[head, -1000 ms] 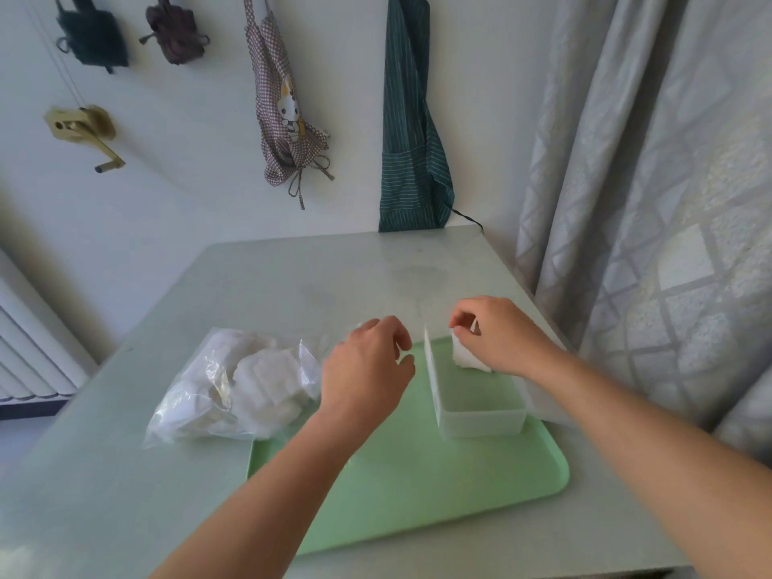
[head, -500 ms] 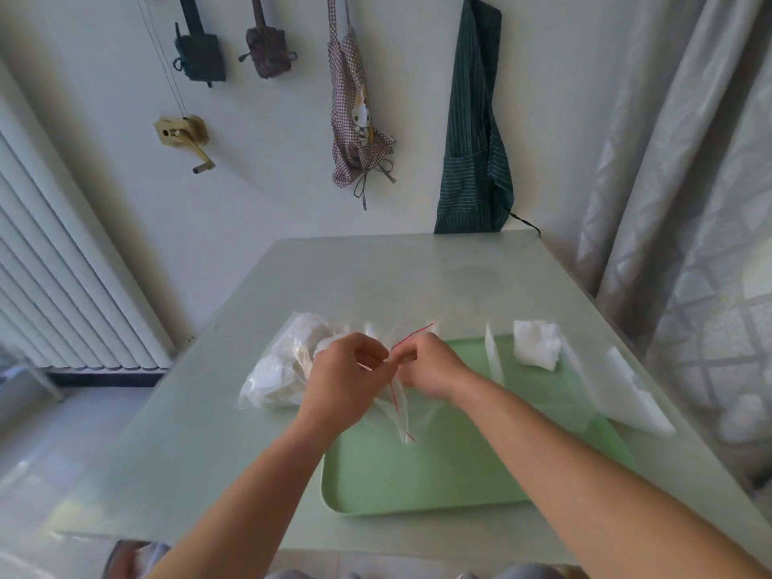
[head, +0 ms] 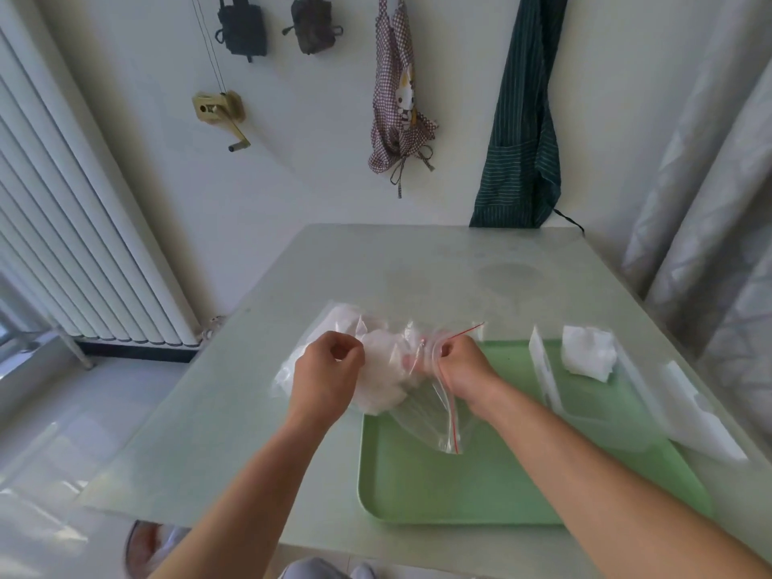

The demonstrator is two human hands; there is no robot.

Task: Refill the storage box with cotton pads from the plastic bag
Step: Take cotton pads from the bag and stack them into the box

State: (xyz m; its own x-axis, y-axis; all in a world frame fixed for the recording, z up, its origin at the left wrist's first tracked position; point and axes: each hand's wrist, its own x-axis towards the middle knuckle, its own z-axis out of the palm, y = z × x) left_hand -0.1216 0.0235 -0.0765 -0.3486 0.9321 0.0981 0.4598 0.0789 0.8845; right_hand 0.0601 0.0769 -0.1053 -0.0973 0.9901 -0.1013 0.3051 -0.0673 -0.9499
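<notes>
A clear plastic bag (head: 422, 407) with a red zip strip lies across the left edge of the green tray (head: 480, 491), stuffed with white cotton pads (head: 380, 361). My left hand (head: 328, 371) pinches the bag's near left side. My right hand (head: 463, 365) reaches into the bag's mouth, fingers among the pads. On the right side of the tray stands the clear storage box (head: 593, 394), open, with a small stack of cotton pads (head: 589, 357) at its far end. The box's clear lid (head: 702, 415) rests on the table to the right of it.
The pale table (head: 234, 420) stands against a white wall hung with aprons and small bags. A white radiator (head: 71, 252) is at the left, a grey curtain (head: 718, 202) at the right. Slippered feet show below the table's near edge.
My right hand has left the box and gone to the bag. Both hands have pulled the bag's mouth apart, and my right fingers are now inside it. The view has swung left.
</notes>
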